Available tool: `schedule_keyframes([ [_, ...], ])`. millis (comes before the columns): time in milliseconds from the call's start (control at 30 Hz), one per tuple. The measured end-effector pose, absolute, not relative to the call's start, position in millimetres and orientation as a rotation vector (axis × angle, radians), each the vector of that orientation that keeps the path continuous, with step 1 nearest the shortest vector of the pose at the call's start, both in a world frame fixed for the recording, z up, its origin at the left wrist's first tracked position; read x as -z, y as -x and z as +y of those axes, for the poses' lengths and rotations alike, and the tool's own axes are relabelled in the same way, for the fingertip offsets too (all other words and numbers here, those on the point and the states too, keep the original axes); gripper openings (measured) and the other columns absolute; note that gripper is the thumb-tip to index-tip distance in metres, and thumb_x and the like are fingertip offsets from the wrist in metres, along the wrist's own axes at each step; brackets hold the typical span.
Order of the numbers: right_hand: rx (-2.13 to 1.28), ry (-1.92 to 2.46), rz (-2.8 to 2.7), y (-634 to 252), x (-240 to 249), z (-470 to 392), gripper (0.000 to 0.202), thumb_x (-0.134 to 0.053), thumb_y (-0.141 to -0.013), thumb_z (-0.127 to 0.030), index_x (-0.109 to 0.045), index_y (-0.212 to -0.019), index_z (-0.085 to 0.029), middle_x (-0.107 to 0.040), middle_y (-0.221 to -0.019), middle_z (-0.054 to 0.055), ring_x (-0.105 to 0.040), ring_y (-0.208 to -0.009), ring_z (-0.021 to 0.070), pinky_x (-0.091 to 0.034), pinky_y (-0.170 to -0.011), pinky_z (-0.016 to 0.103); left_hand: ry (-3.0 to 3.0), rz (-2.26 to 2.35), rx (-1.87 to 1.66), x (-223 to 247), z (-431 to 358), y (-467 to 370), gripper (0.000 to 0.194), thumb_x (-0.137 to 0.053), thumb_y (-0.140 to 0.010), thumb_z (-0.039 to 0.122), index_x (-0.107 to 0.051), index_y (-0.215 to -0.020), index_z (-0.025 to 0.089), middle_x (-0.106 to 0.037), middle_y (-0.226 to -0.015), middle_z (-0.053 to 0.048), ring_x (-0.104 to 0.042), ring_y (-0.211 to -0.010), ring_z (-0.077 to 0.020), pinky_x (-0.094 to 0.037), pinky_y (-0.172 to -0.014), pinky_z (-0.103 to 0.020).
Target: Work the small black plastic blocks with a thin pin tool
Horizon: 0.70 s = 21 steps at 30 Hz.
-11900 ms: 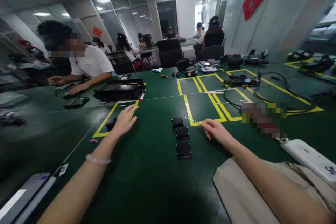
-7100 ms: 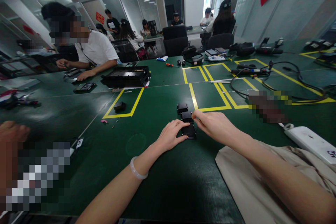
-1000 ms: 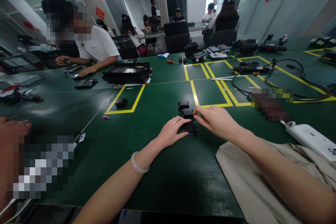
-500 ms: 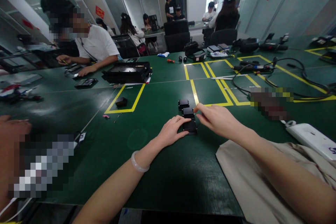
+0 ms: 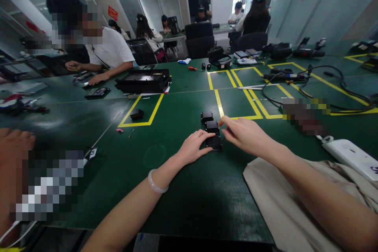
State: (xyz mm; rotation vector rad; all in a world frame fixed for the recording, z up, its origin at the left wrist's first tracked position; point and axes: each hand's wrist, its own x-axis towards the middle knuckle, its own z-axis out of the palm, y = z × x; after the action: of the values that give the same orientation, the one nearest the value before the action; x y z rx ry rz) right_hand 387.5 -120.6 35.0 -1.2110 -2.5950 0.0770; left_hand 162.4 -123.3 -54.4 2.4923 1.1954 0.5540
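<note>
Three small black square parts stand in a column on the green table: a far part [image 5: 207, 116], a middle part [image 5: 212, 126] and a near, flatter part [image 5: 214, 142]. My left hand [image 5: 193, 146] grips the near part from its left, forefinger along the far edge and thumb at the near edge. My right hand [image 5: 243, 134] is at the right side of the column, its forefinger bent in towards the thumb by the middle part's right edge. Whatever lies between those fingertips is too small to make out. A pale bangle [image 5: 156, 182] circles my left wrist.
A small black piece [image 5: 137, 114] lies within yellow tape on the left. Beyond it sits a black tray [image 5: 144, 80], near a co-worker in a white shirt [image 5: 113, 49]. Cables [image 5: 339, 76], a white power strip [image 5: 351, 155] and beige cloth [image 5: 265, 181] occupy the right.
Both hands and the black parts look almost unmoved. In the background, a standing person has shifted to the right.
</note>
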Motion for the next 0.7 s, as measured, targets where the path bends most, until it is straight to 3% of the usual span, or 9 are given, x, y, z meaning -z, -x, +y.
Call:
schedule_keyframes([
  [200, -0.043, 1.208, -2.608, -386.9, -33.9, -120.0, 0.019, -0.042, -0.097, -0.033, -0.054, -0.101, -0.019, -0.066, -0.079, 0.003, -0.061, -0.071, 0.0203, -0.033, -0.064, 0.029, -2.497, 1.194, -0.562, 55.3, -122.9, -162.5, 0.047, -0.062, -0.09, 0.033, -0.046, -0.134, 0.028, -0.054, -0.116, -0.006, -0.054, -0.106, -0.0233, -0.047, -0.089, -0.037],
  [400, -0.082, 1.199, -2.588, -387.9, -34.2, -120.8, 0.021, -0.041, -0.095, -0.028, -0.051, -0.11, -0.018, -0.066, -0.077, 0.002, -0.06, -0.07, 0.0197, -0.032, -0.06, 0.029, -2.491, 1.192, -0.56, 53.7, -123.5, -162.4, 0.046, -0.061, -0.09, 0.033, -0.046, -0.134, 0.029, -0.053, -0.116, -0.006, -0.054, -0.105, -0.0231, -0.047, -0.088, -0.036],
  [533, -0.042, 1.205, -2.593, -387.2, -33.5, -119.9, 0.022, -0.041, -0.097, -0.035, -0.055, -0.101, -0.019, -0.065, -0.073, 0.002, -0.06, -0.068, 0.0197, -0.034, -0.064, 0.03, -2.487, 1.187, -0.553, 53.6, -123.4, -162.3, 0.047, -0.061, -0.09, 0.032, -0.046, -0.134, 0.028, -0.053, -0.116, -0.006, -0.054, -0.104, -0.0228, -0.047, -0.087, -0.036],
  [700, -0.02, 1.212, -2.607, -386.8, -33.3, -119.6, 0.018, -0.041, -0.095, -0.028, -0.054, -0.104, -0.019, -0.064, -0.072, 0.001, -0.058, -0.065, 0.0184, -0.033, -0.064, 0.029, -2.476, 1.197, -0.543, 53.4, -123.7, -162.4, 0.048, -0.061, -0.09, 0.032, -0.045, -0.135, 0.029, -0.053, -0.116, -0.006, -0.054, -0.105, -0.023, -0.047, -0.087, -0.036],
])
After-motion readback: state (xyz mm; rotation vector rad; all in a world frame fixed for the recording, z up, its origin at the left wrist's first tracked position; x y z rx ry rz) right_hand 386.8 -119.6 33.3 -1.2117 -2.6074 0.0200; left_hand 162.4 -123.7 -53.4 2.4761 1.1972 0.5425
